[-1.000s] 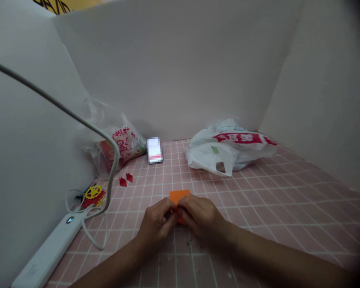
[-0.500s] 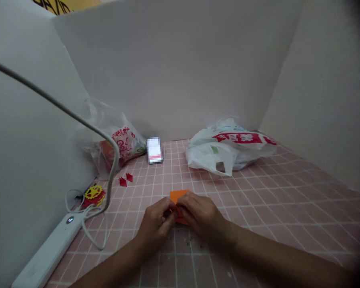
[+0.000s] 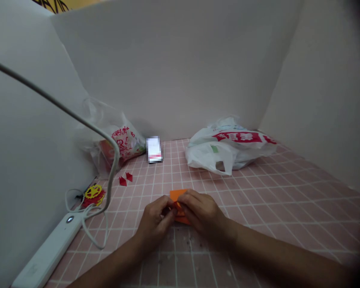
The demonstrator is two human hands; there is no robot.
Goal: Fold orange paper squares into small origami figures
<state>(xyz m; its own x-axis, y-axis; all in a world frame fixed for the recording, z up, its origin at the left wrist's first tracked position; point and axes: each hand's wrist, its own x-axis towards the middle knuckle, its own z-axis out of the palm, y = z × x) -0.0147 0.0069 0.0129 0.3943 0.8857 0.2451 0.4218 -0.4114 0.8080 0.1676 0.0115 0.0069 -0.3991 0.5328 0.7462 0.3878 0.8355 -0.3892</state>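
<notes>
A small piece of orange paper (image 3: 177, 194) with folded layers lies on the pink checked table covering (image 3: 228, 248), between my two hands. My left hand (image 3: 159, 218) pinches its left side with thumb and forefinger. On the right side, my right hand (image 3: 200, 211) has its fingers closed over the paper and covers much of it. A fold stands slightly raised between the fingertips. Its exact shape is hidden by my fingers.
Two small red folded pieces (image 3: 126, 179) lie to the left. Beyond them are a clear plastic bag (image 3: 123, 140), a phone (image 3: 154, 150) and a white plastic bag (image 3: 228, 150). A white power strip (image 3: 48, 252), a grey cable arm (image 3: 115, 160) and yellow-red cutouts (image 3: 93, 195) stand at left.
Between my fingertips the fold of the orange paper is lifted slightly more than before. Both hands stay in nearly the same place.
</notes>
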